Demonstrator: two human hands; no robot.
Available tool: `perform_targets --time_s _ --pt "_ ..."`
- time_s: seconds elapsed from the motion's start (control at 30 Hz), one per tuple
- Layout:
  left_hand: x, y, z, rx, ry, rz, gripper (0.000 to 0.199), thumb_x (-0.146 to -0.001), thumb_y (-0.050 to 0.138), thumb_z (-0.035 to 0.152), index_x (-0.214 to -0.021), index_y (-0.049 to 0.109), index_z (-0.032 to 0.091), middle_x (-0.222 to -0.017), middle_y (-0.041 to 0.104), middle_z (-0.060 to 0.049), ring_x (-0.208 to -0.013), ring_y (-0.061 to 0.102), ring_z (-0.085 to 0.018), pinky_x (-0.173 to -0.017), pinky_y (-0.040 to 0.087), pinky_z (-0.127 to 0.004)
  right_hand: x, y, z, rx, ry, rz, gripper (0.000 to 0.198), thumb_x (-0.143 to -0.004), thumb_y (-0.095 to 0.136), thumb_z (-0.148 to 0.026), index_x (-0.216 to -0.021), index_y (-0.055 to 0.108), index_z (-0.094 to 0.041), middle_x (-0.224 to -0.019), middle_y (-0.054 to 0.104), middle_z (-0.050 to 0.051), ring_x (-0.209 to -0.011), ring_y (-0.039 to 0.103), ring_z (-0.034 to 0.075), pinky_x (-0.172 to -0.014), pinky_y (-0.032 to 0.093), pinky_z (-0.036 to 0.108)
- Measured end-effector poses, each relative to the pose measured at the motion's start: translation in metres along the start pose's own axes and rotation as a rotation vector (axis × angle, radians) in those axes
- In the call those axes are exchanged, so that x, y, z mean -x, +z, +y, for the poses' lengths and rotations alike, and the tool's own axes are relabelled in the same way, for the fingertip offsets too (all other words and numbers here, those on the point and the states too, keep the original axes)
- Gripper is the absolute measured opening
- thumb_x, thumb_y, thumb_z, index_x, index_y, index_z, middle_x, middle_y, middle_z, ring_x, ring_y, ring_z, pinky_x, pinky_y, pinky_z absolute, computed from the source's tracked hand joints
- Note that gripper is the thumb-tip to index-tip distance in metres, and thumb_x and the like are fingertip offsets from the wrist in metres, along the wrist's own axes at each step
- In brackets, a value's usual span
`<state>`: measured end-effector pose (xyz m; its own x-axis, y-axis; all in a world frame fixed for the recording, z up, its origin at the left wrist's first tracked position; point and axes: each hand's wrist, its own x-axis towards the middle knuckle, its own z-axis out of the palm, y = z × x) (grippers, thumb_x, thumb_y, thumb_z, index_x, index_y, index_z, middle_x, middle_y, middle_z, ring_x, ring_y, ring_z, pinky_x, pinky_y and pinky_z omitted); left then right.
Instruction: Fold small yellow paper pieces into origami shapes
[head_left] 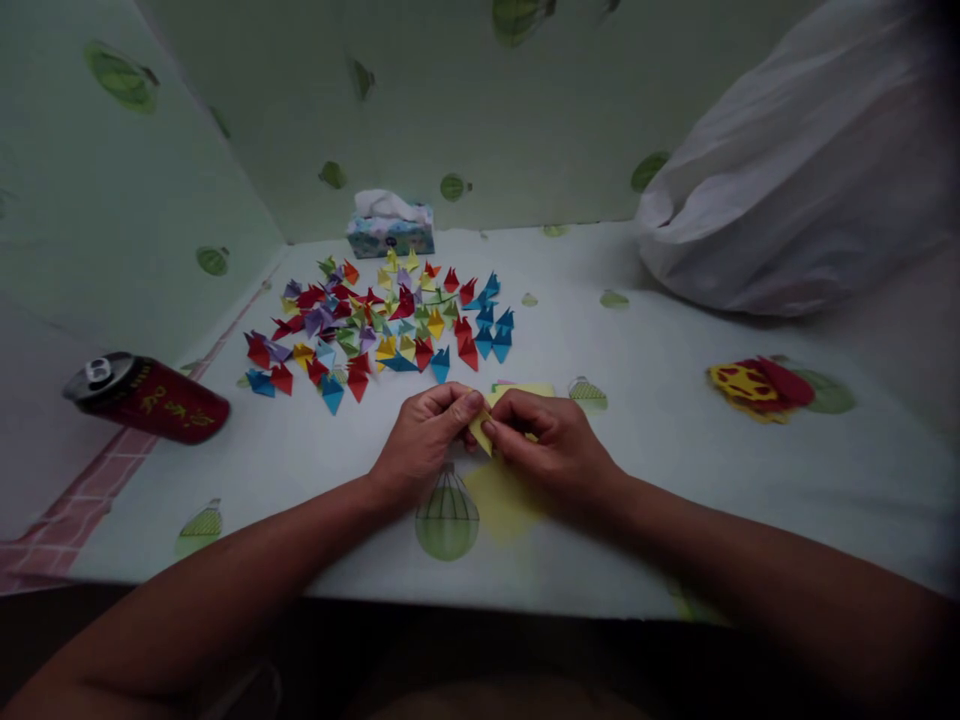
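Note:
Near the front middle of the table, my left hand [429, 428] and my right hand [546, 437] meet over a small piece of folded yellow paper [481, 432]. Thumbs and fingertips of both hands pinch it from either side. Below my right hand lies a flat sheet of yellow paper [504, 500], partly covered by it. Behind the hands shows the edge of a stack of coloured paper [536, 390]. Beyond them spreads a group of several folded paper cranes [360, 315] in red, blue, yellow, green and purple.
A red and black drink can [154, 398] stands at the left edge. A tissue box [391, 232] sits against the back wall. To the right are a big white plastic bag [757, 190] and a red and yellow cut-out piece [759, 388]. The table's front edge runs below my forearms.

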<state>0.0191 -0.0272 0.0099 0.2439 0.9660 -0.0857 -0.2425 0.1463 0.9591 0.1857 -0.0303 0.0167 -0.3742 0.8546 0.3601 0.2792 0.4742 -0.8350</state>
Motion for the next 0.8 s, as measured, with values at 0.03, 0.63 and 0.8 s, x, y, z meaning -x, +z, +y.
perform_targets --time_s 0.03,0.63,0.8 --pt "-0.001 0.0 0.0 0.005 0.018 -0.006 0.022 -0.083 0.073 0.035 -0.08 0.065 0.015 -0.069 0.06 0.003 -0.058 0.054 -0.006 -0.057 0.045 -0.018 0.0 -0.001 -0.001 0.023 -0.004 0.017 0.024 -0.09 0.057 -0.017 -0.066 0.054 -0.017 -0.062 0.054 -0.002 -0.056 0.046 0.009 -0.056 0.036 0.024" --pt "0.002 -0.009 0.01 -0.603 0.826 -0.001 0.015 -0.086 0.068 0.008 -0.093 0.063 0.02 -0.09 0.064 -0.003 -0.087 0.062 -0.014 -0.077 0.051 -0.028 0.002 -0.005 -0.003 0.111 -0.348 0.22 0.015 -0.091 0.056 -0.007 -0.087 0.058 -0.021 -0.084 0.066 0.005 -0.081 0.064 0.017 -0.07 0.052 0.032" --pt "0.004 -0.009 0.012 -0.637 0.9 -0.001 0.018 -0.086 0.068 0.008 -0.096 0.062 0.021 -0.09 0.065 -0.003 -0.087 0.063 -0.016 -0.077 0.052 -0.03 0.001 -0.006 -0.005 0.119 -0.385 0.231 0.017 -0.092 0.056 -0.007 -0.086 0.059 -0.022 -0.089 0.066 0.006 -0.084 0.066 0.018 -0.071 0.054 0.032"
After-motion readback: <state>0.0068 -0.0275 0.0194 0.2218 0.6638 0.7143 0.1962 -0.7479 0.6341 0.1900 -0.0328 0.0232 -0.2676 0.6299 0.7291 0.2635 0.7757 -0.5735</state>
